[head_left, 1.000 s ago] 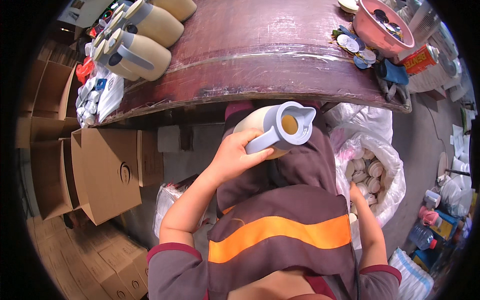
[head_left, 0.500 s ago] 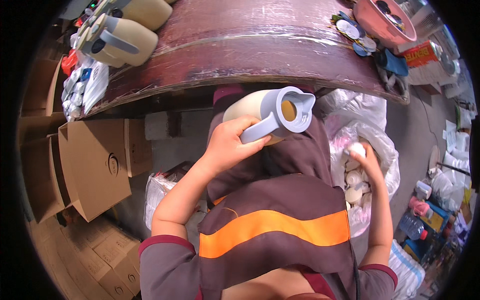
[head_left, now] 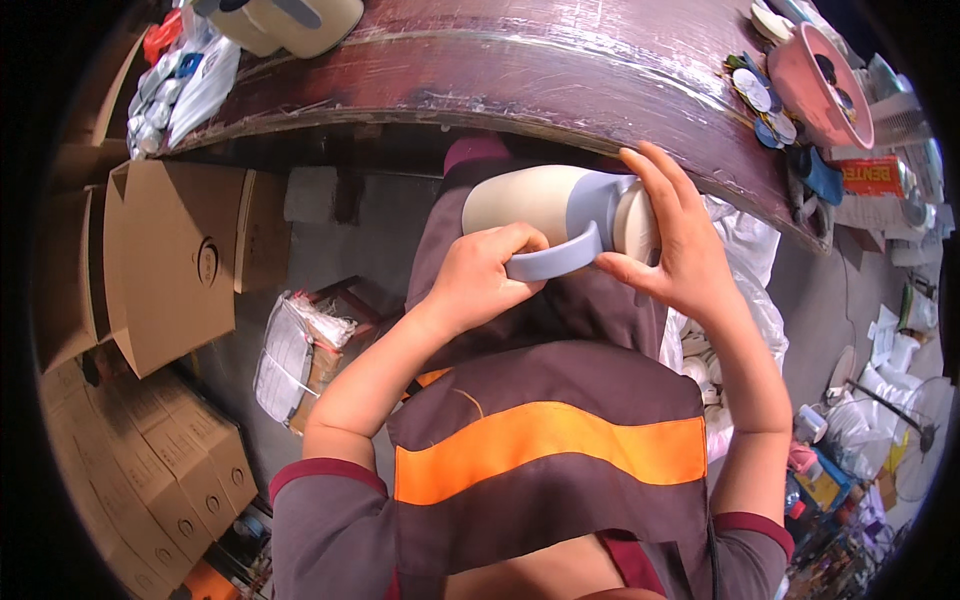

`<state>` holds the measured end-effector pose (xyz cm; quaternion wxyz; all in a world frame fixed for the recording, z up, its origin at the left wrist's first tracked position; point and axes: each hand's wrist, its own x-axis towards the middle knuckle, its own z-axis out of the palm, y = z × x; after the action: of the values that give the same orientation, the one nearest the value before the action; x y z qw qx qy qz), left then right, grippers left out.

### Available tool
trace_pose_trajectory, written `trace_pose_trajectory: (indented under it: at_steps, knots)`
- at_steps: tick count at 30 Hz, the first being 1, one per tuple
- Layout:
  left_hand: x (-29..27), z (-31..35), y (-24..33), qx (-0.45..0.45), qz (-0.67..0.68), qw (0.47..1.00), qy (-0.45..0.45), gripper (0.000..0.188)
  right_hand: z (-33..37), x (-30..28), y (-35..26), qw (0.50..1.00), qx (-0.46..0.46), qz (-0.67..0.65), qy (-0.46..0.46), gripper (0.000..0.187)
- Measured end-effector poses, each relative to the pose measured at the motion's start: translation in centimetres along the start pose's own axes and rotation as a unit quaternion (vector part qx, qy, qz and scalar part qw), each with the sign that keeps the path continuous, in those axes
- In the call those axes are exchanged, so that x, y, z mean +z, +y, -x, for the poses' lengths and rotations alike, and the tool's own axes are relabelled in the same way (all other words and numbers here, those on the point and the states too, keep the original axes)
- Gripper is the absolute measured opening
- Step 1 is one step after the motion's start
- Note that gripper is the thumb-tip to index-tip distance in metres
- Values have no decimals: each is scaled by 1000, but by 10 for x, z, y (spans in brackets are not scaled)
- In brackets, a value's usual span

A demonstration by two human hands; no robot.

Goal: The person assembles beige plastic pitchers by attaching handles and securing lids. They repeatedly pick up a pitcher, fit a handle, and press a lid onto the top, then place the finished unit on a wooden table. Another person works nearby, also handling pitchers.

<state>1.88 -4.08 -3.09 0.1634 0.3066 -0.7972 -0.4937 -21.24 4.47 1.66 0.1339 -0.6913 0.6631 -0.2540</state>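
A cream thermos jug (head_left: 520,198) with a grey-blue collar lies on its side over my lap, mouth to the right. My left hand (head_left: 482,272) is closed round its grey-blue handle (head_left: 560,258). At the mouth sits a cream lid (head_left: 632,222), and my right hand (head_left: 692,245) has it between thumb and fingers, the palm against its outer end. Whether the lid is seated in the collar cannot be seen. Below my right forearm, more pale lids (head_left: 697,370) lie in a clear plastic bag (head_left: 765,300), partly hidden by the arm.
The dark red table (head_left: 480,85) has its edge just beyond the jug. More thermos jugs (head_left: 320,25) stand at its far left. On its right are a pink basin (head_left: 815,90) and a pile of small discs (head_left: 752,90). Cardboard boxes (head_left: 170,270) stand on the left.
My right hand has come up from the bag with a lid and brought it to the jug's mouth, which was uncovered before. The jug has turned more level. The view has shifted.
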Motion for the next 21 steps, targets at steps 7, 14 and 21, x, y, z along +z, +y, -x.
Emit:
trace_pose_trajectory:
  at_steps: [7, 14, 21]
  knots:
    - [-19, -15, -26, 43, -57, 996, 53, 22, 11, 6, -10, 1000, -5, -28, 3, 89]
    - [-13, -86, -60, 20, 68, 997, 20, 13, -9, -5, -33, 951, -281, -52, -123, 83]
    - [0, -76, -44, -52, 2, 997, 53, 14, 22, 0, -10, 994, -74, 0, -76, 87]
